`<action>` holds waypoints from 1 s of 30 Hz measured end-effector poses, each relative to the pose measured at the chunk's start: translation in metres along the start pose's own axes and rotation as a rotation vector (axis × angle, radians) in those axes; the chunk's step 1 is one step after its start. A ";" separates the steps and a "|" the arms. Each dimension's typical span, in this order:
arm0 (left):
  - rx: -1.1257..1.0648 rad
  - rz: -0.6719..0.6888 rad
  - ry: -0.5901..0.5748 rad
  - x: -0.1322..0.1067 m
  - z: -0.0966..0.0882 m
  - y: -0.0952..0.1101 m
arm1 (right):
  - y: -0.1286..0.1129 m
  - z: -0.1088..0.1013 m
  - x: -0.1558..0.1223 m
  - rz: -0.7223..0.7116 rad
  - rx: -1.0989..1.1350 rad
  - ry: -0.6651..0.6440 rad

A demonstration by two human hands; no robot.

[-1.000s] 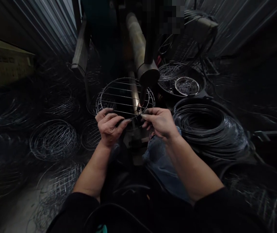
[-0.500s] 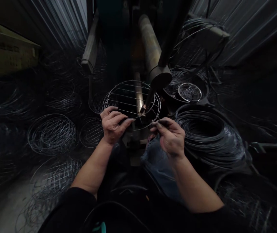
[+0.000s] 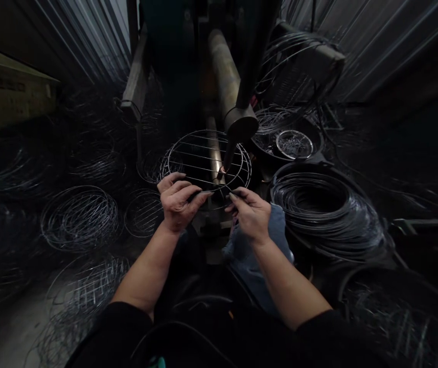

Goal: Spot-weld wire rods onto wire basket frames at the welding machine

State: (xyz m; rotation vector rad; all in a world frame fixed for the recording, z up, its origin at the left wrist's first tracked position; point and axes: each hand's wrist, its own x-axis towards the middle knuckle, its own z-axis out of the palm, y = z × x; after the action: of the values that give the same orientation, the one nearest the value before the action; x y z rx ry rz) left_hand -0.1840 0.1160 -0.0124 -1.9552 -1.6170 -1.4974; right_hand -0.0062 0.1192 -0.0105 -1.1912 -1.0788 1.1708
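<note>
A round wire rack [image 3: 191,165], with two rings and several parallel cross wires, lies tilted around the lower metal bar [image 3: 214,148] of a machine. My left hand [image 3: 180,200] pinches its near left rim between thumb and fingers. My right hand [image 3: 252,212] is closed at the near right rim, fingertips pressed together; what sits between them is too small and dark to make out. Short wire ends cross the rim between both hands. Just above stands the machine's slanted upper rod [image 3: 231,152], its copper-coloured tip close to the rack's wires.
A thick cylinder [image 3: 226,71] of the machine juts toward me. On the right lie a big coil of wire [image 3: 356,225] and a pan [image 3: 318,148] with a small bowl [image 3: 294,144] of metal bits. Piled wire racks [image 3: 81,220] stand at left. A blue cloth [image 3: 257,260] covers my leg.
My right hand has moved left and inward, up to the rack's near rim. My left hand keeps its pinch on the rack. The whole view has shifted slightly.
</note>
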 end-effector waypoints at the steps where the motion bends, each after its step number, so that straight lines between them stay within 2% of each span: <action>1: -0.001 0.005 0.005 0.001 0.000 -0.001 | 0.000 0.001 0.000 -0.036 -0.015 0.023; 4: 0.000 0.030 0.005 0.003 0.001 -0.003 | -0.001 0.004 0.002 -0.110 -0.073 0.058; 8: 0.015 0.031 0.011 0.004 0.002 -0.004 | -0.001 0.006 0.005 -0.090 -0.050 0.047; 13: -0.020 0.065 0.042 0.004 0.004 -0.006 | 0.003 0.012 0.005 -0.157 0.001 0.090; 18: 0.016 0.020 0.033 0.007 0.003 -0.009 | 0.004 0.019 0.010 -0.155 0.051 0.102; 22: -0.001 0.060 0.071 0.010 0.004 -0.009 | 0.002 0.022 0.017 -0.159 0.060 0.102; 30: -0.060 0.090 0.086 0.010 0.002 -0.009 | 0.024 0.022 0.011 -0.175 0.170 0.130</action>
State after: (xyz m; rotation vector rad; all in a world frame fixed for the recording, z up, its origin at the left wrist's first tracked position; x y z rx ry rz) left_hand -0.1911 0.1274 -0.0095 -1.9381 -1.4466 -1.5890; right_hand -0.0288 0.1322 -0.0326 -1.0062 -0.9458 1.0138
